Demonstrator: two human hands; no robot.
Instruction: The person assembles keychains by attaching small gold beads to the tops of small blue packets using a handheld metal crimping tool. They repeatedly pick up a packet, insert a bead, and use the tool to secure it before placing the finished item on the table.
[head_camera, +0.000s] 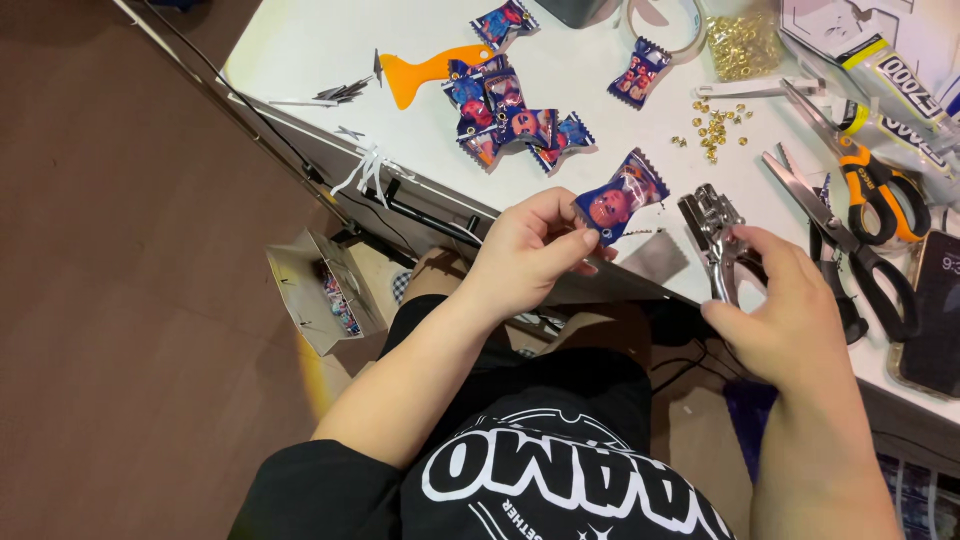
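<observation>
My left hand (530, 248) pinches a small blue and red candy packet (622, 196) by its lower corner, holding it up at the front edge of the white table (300, 45). My right hand (785, 315) grips the handles of silver metal punch pliers (712, 232), whose jaws point up just right of the packet, a small gap between them. A cluster of several matching packets (510, 115) lies farther back on the table.
An orange plastic scraper (425, 70), scattered gold eyelets (715, 128) and a bag of them (745, 42), orange-handled scissors (870, 180), black-handled scissors (860, 262), glue tubes (895, 75) and a phone (935, 310) lie on the table. A small cardboard box (315, 290) sits on the floor.
</observation>
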